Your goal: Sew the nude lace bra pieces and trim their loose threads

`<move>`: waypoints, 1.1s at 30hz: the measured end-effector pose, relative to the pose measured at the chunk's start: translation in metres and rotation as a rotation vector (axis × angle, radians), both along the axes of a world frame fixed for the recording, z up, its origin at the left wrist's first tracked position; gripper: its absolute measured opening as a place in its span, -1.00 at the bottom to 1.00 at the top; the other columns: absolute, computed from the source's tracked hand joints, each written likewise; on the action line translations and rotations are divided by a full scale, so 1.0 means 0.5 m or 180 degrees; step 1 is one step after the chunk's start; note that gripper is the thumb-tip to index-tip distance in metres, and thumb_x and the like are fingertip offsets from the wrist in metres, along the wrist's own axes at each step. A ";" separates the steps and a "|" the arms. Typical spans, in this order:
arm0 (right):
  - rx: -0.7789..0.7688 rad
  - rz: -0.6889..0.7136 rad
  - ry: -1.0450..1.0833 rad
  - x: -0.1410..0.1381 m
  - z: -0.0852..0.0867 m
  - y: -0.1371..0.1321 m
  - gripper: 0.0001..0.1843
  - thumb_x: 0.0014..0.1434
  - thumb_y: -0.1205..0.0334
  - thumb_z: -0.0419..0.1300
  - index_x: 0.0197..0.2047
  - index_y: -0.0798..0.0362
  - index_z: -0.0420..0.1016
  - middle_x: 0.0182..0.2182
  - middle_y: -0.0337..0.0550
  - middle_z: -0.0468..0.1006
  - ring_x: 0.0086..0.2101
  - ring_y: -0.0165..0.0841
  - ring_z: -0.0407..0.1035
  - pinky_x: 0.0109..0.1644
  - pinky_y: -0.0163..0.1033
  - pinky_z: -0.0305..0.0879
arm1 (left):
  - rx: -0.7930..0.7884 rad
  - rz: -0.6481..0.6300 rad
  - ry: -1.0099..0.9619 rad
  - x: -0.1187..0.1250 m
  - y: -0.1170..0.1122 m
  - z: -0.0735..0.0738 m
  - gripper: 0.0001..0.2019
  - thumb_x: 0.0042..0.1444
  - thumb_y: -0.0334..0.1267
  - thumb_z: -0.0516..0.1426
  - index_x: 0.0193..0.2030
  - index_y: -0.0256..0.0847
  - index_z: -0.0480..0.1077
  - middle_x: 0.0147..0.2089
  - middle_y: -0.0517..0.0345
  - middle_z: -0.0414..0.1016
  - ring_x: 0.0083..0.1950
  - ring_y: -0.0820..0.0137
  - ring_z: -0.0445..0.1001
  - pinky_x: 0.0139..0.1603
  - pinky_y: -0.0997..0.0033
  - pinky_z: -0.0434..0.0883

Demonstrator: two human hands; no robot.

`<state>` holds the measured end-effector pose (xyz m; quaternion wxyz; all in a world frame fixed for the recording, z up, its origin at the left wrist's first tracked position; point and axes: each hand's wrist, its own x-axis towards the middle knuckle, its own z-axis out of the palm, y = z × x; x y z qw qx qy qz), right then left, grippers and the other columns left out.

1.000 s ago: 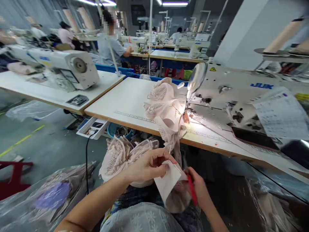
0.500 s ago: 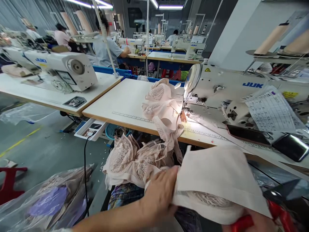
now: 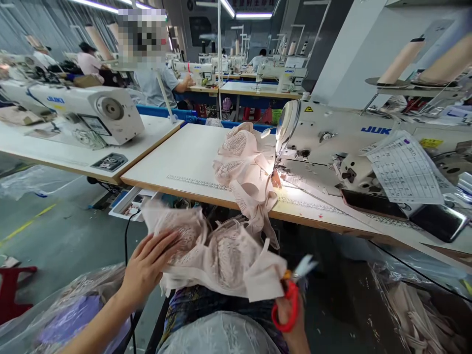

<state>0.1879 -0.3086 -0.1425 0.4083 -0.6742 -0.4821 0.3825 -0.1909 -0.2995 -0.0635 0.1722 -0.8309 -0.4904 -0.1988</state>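
While left hand (image 3: 147, 268) touches one bra (image 3: 221, 255), right hand (image 3: 289, 317) grips one scissors (image 3: 285, 302)

A garment (image 3: 221, 255) was spread from under the left hand (image 3: 147, 265) to the right hand (image 3: 295, 324), in which scissors (image 3: 294, 294) were held. Beyond both, a pile (image 3: 245, 164) was laid on a table (image 3: 184, 152), with a sewing machine (image 3: 332, 137) set further right. A plastic bag (image 3: 66, 314) was placed below the left hand.

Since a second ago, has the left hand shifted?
Yes. The left hand moved left: it was below the hanging garments, and is now near the left corner of the sewing table.
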 end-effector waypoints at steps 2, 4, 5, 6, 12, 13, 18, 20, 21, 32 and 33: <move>-0.0287 0.0045 0.0187 -0.019 -0.015 -0.015 -0.60 -0.05 -0.22 0.21 -0.46 -0.03 0.47 -0.52 -0.06 0.56 -0.44 -0.08 0.50 -0.37 -0.10 0.45 | -0.0511 0.0289 0.0278 -0.040 -0.022 -0.082 -0.35 0.04 -0.59 -0.08 0.28 -0.18 0.36 0.26 -0.04 0.46 0.21 0.22 0.48 0.15 0.22 0.40; -0.0591 -0.0001 0.0389 -0.009 -0.017 -0.035 -0.57 -0.04 -0.24 0.22 -0.47 -0.01 0.47 -0.63 -0.13 0.50 -0.55 -0.14 0.46 -0.44 -0.12 0.42 | -0.0634 0.0447 0.0259 -0.055 -0.035 -0.113 -0.36 0.01 -0.55 -0.07 0.28 -0.30 0.33 0.21 -0.19 0.48 0.21 0.10 0.46 0.12 0.13 0.41; -0.0706 -0.0040 0.0482 0.003 -0.013 -0.043 -0.56 -0.04 -0.25 0.24 -0.47 0.00 0.47 -0.65 -0.15 0.48 -0.57 -0.17 0.43 -0.45 -0.13 0.42 | -0.0660 0.0462 0.0148 -0.048 -0.035 -0.105 -0.38 0.04 -0.52 -0.05 0.28 -0.32 0.31 0.20 -0.22 0.48 0.22 0.06 0.43 0.14 0.08 0.40; -0.0772 -0.0086 0.0568 0.018 -0.005 -0.048 -0.55 -0.06 -0.26 0.26 -0.46 0.00 0.47 -0.64 -0.16 0.47 -0.59 -0.20 0.42 -0.45 -0.14 0.41 | -0.0631 0.0456 -0.0034 -0.030 -0.029 -0.086 -0.42 0.08 -0.48 -0.02 0.29 -0.31 0.29 0.18 -0.22 0.48 0.22 0.03 0.42 0.13 0.06 0.41; 0.0206 0.0231 0.0152 0.072 0.114 0.019 -0.66 0.09 -0.13 0.24 -0.36 -0.01 0.48 -0.40 -0.08 0.56 -0.47 -0.22 0.44 -0.33 -0.13 0.43 | -0.0550 -0.0417 -0.1260 0.247 0.111 0.032 -0.70 0.26 -0.43 0.02 0.12 -0.24 0.33 0.04 -0.10 0.52 0.07 0.20 0.48 0.06 0.19 0.45; 0.0487 0.0359 -0.0061 0.070 0.139 0.045 -0.71 0.15 -0.08 0.21 -0.30 -0.02 0.49 -0.36 -0.07 0.56 -0.42 -0.21 0.46 -0.26 -0.12 0.44 | -0.0707 -0.0336 -0.1207 0.295 0.137 0.027 -0.69 0.26 -0.40 0.04 0.13 -0.31 0.33 0.08 -0.18 0.51 0.10 0.14 0.46 0.07 0.13 0.44; 0.1248 0.1171 -0.0720 0.050 0.241 0.201 -0.77 0.28 0.08 0.02 -0.08 0.00 0.34 -0.14 0.04 0.52 -0.20 -0.21 0.45 -0.04 -0.09 0.38 | -0.1522 0.0157 -0.0859 0.415 0.177 -0.013 -0.83 0.24 -0.44 0.02 -0.32 -0.26 0.41 -0.38 -0.07 0.55 -0.24 0.13 0.52 -0.15 0.13 0.40; 0.1273 0.1559 -0.0908 0.045 0.265 0.268 -0.77 0.25 0.12 0.01 -0.07 0.02 0.29 -0.13 0.05 0.50 -0.16 -0.20 0.43 -0.06 -0.11 0.36 | -0.1387 -0.0132 -0.1066 0.413 0.150 0.000 -0.76 0.27 -0.43 -0.03 -0.40 -0.22 0.36 -0.43 0.01 0.51 -0.31 0.21 0.49 -0.17 0.19 0.38; 0.1258 0.1728 -0.0969 0.042 0.275 0.299 -0.78 0.22 0.14 0.02 -0.08 0.02 0.29 -0.16 0.02 0.50 -0.17 -0.21 0.42 -0.08 -0.13 0.35 | -0.1303 -0.0309 -0.1293 0.407 0.135 0.014 -0.74 0.30 -0.40 -0.05 -0.41 -0.21 0.34 -0.44 0.04 0.49 -0.33 0.25 0.47 -0.19 0.24 0.36; 0.1029 0.2776 -0.1145 -0.015 0.439 0.485 -0.71 -0.01 0.15 0.30 -0.51 0.02 0.24 -0.55 -0.29 0.39 -0.52 -0.43 0.26 -0.40 -0.31 0.13 | -0.2476 -0.0208 -0.5846 0.252 0.136 0.190 -0.46 -0.14 0.10 0.41 -0.57 -0.25 0.23 -0.62 0.35 0.13 -0.61 0.62 0.04 -0.60 0.62 0.03; 0.1034 0.2790 -0.1073 -0.021 0.456 0.484 -0.71 0.00 0.11 0.29 -0.51 0.02 0.24 -0.54 -0.26 0.41 -0.52 -0.42 0.28 -0.41 -0.31 0.15 | -0.2423 -0.0121 -0.6076 0.240 0.133 0.188 -0.46 -0.18 0.05 0.44 -0.58 -0.25 0.21 -0.62 0.36 0.14 -0.61 0.62 0.06 -0.60 0.63 0.06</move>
